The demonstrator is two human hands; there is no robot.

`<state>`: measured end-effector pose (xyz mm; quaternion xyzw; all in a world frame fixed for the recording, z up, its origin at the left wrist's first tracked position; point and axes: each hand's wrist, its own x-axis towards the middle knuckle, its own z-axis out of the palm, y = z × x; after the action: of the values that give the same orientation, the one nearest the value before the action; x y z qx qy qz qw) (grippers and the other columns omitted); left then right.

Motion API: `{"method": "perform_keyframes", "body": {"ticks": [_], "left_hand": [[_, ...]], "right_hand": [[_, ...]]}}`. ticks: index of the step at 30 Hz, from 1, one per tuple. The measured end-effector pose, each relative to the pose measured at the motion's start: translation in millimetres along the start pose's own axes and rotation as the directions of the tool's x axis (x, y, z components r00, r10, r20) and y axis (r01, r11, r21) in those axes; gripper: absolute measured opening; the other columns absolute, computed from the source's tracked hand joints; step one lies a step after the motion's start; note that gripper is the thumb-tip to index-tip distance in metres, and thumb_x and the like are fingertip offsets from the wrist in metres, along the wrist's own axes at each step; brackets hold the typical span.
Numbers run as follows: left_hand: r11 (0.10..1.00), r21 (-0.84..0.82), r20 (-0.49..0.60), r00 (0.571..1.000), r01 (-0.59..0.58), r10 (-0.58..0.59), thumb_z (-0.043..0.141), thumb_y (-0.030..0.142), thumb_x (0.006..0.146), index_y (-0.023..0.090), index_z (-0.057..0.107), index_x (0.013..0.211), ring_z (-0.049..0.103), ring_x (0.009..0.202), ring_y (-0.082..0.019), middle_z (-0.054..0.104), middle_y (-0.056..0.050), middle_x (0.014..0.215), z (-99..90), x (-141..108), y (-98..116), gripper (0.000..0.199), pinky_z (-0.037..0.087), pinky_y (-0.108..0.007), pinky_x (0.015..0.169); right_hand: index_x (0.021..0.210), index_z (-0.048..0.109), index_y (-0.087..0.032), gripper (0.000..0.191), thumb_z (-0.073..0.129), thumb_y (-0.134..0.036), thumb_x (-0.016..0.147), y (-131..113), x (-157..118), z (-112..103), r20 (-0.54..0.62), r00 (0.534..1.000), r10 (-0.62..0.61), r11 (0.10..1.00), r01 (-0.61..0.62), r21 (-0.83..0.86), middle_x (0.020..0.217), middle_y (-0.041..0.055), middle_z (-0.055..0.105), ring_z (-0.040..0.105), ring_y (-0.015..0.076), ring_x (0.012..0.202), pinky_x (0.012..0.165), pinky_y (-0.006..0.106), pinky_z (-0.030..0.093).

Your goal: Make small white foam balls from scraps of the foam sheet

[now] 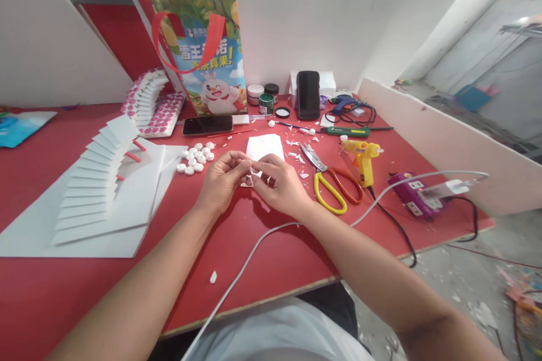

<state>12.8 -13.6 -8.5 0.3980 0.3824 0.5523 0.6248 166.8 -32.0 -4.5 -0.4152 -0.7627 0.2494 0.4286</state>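
My left hand (226,177) and my right hand (277,183) meet over the red table, fingers pinched together around a small white piece (253,169). Most of that piece is hidden by the fingers, so its exact kind does not show. Just behind the hands lies a stack of white paper squares (266,147). To the left of my left hand sits a cluster of small white rolled rosettes (197,158). Scissors (330,177) with one yellow and one red handle lie partly open to the right of my right hand, among white scraps (296,156).
A yellow glue gun (365,158), a purple power block (417,194) and a white cable (254,254) are on the right. A stepped white card structure (91,180) stands left. Behind are a phone (207,125), small jars (266,104), a printed bag (212,62) and a green cutter (347,132).
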Motion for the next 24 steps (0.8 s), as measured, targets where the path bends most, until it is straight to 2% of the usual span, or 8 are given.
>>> {"method": "perform_keyframes", "body": {"ticks": [5, 10, 12, 14, 17, 22, 24], "left_hand": [[0.966, 0.221, -0.004, 0.99, -0.136, 0.141, 0.082, 0.028, 0.073, 0.018, 0.069, 0.082, 0.057, 0.058, -0.01, 0.063, 0.002, 0.067, -2.5, -2, 1, 0.019, 0.046, -0.022, 0.059], [0.883, 0.409, 0.008, 0.968, -0.231, 0.25, 0.082, 0.019, 0.071, 0.02, 0.072, 0.08, 0.053, 0.061, -0.013, 0.059, 0.002, 0.067, -0.5, -8, 8, 0.013, 0.041, -0.023, 0.062], [0.828, 0.479, 0.035, 0.949, -0.292, 0.314, 0.082, 0.016, 0.07, 0.022, 0.073, 0.079, 0.05, 0.064, -0.014, 0.058, 0.002, 0.069, -0.3, -9, 9, 0.014, 0.039, -0.023, 0.065], [0.756, 0.55, 0.086, 0.925, -0.354, 0.371, 0.081, 0.014, 0.072, 0.023, 0.074, 0.08, 0.05, 0.069, -0.015, 0.058, 0.001, 0.072, -0.9, -10, 9, 0.014, 0.039, -0.024, 0.07], [0.662, 0.622, 0.166, 0.897, -0.417, 0.409, 0.076, 0.018, 0.078, 0.024, 0.072, 0.084, 0.049, 0.073, -0.017, 0.058, -0.001, 0.078, -1.7, -11, 8, 0.009, 0.04, -0.026, 0.074], [0.582, 0.656, 0.245, 0.865, -0.481, 0.438, 0.072, 0.02, 0.082, 0.024, 0.071, 0.088, 0.049, 0.07, -0.017, 0.057, -0.001, 0.077, -0.6, -14, 7, 0.008, 0.04, -0.026, 0.072], [0.576, 0.665, 0.229, 0.865, -0.475, 0.447, 0.073, 0.019, 0.08, 0.024, 0.072, 0.096, 0.05, 0.069, -0.017, 0.058, -0.001, 0.077, -0.5, -14, 7, 0.017, 0.04, -0.026, 0.073]], "right_hand": [[0.109, 0.074, -0.018, 0.028, 0.056, -0.018, 0.088, -2, 2, -2, 0.009, 0.998, 0.059, 0.993, -0.06, 0.099, 0.09, 0.0029, 0.061, 0.055, 0.0076, 0.062, 0.062, 0.023, 0.047], [0.1, 0.077, -0.017, 0.028, 0.054, -0.014, 0.084, -1, 4, -2, -0.006, 0.996, 0.088, 0.986, -0.087, 0.143, 0.087, 0.0032, 0.063, 0.056, 0.0082, 0.064, 0.06, 0.022, 0.045], [0.093, 0.077, -0.016, 0.026, 0.055, -0.013, 0.08, 0, 5, -3, -0.004, 0.989, 0.151, 0.97, -0.148, 0.193, 0.085, 0.0032, 0.064, 0.055, 0.0084, 0.064, 0.059, 0.022, 0.044], [0.086, 0.076, -0.015, 0.022, 0.056, -0.014, 0.077, 1, 8, -6, 0.026, 0.957, 0.289, 0.913, -0.284, 0.293, 0.078, 0.0021, 0.065, 0.052, 0.0079, 0.059, 0.055, 0.022, 0.042], [0.077, 0.073, -0.014, 0.017, 0.057, -0.019, 0.075, 1, 12, -11, 0.091, 0.878, 0.469, 0.757, -0.453, 0.471, 0.06, -0.0021, 0.059, 0.046, 0.0066, 0.048, 0.046, 0.021, 0.035], [0.08, 0.073, -0.015, 0.016, 0.069, -0.027, 0.07, -1, 14, -16, 0.202, 0.819, 0.537, 0.537, -0.517, 0.666, 0.063, -0.002, 0.061, 0.044, 0.0055, 0.044, 0.039, 0.02, 0.032], [0.081, 0.073, -0.014, 0.018, 0.073, -0.029, 0.07, -2, 13, -15, 0.255, 0.805, 0.536, 0.516, -0.551, 0.656, 0.058, -0.003, 0.058, 0.044, 0.0062, 0.044, 0.037, 0.019, 0.032]]}}
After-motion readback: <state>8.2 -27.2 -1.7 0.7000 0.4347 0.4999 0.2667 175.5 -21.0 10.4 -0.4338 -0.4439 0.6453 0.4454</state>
